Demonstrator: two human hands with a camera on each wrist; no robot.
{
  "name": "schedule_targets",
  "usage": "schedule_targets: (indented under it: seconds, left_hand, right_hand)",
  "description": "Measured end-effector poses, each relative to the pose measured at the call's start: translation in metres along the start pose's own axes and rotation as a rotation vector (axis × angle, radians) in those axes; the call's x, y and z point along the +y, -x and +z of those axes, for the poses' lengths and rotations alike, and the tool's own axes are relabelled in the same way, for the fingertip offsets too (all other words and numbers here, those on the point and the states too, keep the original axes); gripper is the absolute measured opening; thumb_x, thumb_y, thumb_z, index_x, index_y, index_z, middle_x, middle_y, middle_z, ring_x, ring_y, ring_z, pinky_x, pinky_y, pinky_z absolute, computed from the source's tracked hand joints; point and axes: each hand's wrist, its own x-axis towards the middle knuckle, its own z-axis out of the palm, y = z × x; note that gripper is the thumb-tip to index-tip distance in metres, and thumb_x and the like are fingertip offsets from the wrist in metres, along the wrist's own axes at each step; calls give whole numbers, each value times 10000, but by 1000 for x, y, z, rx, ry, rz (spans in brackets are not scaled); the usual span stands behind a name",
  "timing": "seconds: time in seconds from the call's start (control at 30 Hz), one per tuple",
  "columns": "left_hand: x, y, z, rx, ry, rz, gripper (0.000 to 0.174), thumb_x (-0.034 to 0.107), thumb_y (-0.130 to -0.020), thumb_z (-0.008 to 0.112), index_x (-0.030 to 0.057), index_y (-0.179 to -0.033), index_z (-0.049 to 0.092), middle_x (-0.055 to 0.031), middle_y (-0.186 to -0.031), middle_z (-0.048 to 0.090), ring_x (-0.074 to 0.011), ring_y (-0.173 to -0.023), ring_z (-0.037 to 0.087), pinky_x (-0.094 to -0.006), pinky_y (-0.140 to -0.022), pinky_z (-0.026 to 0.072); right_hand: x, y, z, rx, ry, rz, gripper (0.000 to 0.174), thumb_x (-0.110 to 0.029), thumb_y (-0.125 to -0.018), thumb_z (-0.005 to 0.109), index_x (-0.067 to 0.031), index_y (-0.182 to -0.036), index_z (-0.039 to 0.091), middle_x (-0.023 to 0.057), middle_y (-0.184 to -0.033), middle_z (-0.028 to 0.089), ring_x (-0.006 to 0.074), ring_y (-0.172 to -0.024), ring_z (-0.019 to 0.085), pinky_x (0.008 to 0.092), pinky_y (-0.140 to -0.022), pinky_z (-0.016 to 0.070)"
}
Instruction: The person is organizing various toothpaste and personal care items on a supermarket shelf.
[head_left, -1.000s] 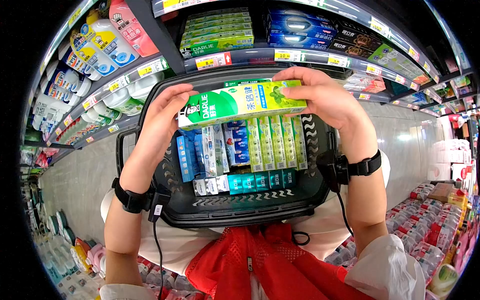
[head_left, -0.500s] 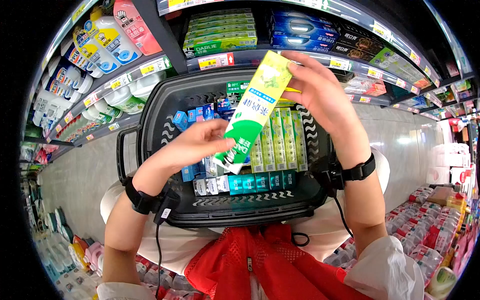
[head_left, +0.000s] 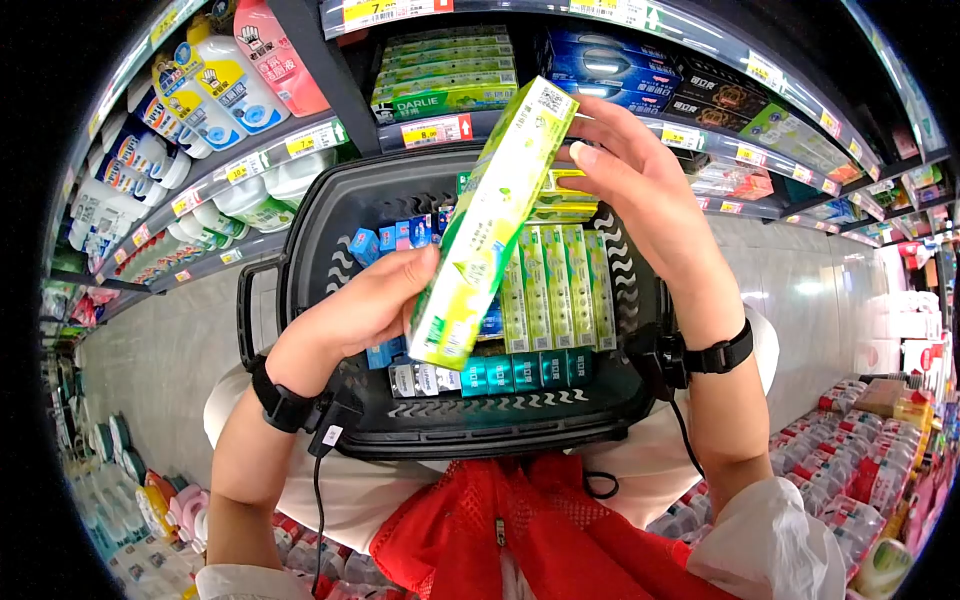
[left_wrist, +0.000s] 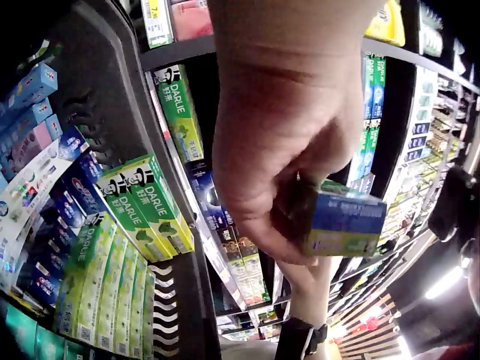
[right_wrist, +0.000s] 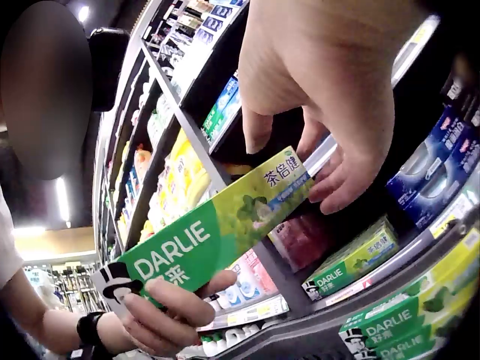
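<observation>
The person's left hand [head_left: 365, 300] holds a long green-and-yellow Darlie box [head_left: 490, 225] near its lower end, pinching it between thumb and fingers; in the right wrist view those fingers curl over its green printed face. The box slants above a black basket [head_left: 500, 446], its far end reaching away from the left fingers toward the right ones, a narrow side turned up to the head camera.

The right hand [head_left: 640, 180] hangs just beside that far end, its fingers loosely bent, the thumb apart from them, pinching nothing. Whether a fingertip touches the box cannot be told.

Below the right fingertips, inside the basket, lie yellow-and-green boxes [head_left: 565, 205]. Nearer the person than these, to the right of the left fingers, runs a row of slim green boxes [head_left: 555, 290]. Small white boxes [head_left: 425, 380] and teal boxes [head_left: 525, 372] sit on the person's side of the left fingers, while light-blue boxes [head_left: 365, 245] lie just beyond the left hand.

Past the right fingertips, a shelf bears dark-blue boxes [head_left: 605, 70]; left of those fingers stands a stack of Darlie boxes [head_left: 440, 75]. Behind each hand's fingers, a black strap [head_left: 720, 350] circles the wrist.
</observation>
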Motion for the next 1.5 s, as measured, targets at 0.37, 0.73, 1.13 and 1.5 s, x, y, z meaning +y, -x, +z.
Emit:
schedule_targets:
  seconds: [0.37, 0.73, 1.13, 1.5]
  left_hand:
    - [5, -1, -5, -82, 393, -104, 504, 403, -913, 350, -31, -1155, 434, -105, -768, 583, -153, -478, 536, -239, -414, 433]
    - [36, 10, -21, 399, 422, 249, 542, 406, -932, 259, 5, -1294, 310, -167, -1293, 402, -282, -1083, 503, -360, -817, 468]
    - [67, 47, -76, 494, 623, 549, 391, 262, -935, 297, 6, -1212, 400, -91, -1155, 505, -169, -916, 529, -306, -788, 451]
    - [69, 48, -78, 453, 704, 565, 338, 235, -918, 356, 7, -1152, 445, -66, -1009, 538, -163, -850, 539, -306, -753, 458]
  right_hand:
    - [1, 5, 18, -103, 1299, -614, 585, -108, -561, 725, -148, -1110, 527, 62, -1161, 490, 285, -1136, 412, 499, -977, 291]
    - [29, -37, 25, 57, 1205, -586, 372, -35, -629, 665, -43, -989, 571, 102, -937, 519, 288, -890, 509, 369, -764, 434]
    - [77, -150, 36, -58, 1624, -500, 330, -56, -678, 628, -54, -1004, 585, 105, -944, 537, 271, -957, 516, 366, -779, 462]
    - [89, -161, 36, -50, 1664, -391, 364, -80, -707, 639, -82, -1061, 557, 100, -1006, 526, 283, -968, 516, 370, -802, 461]
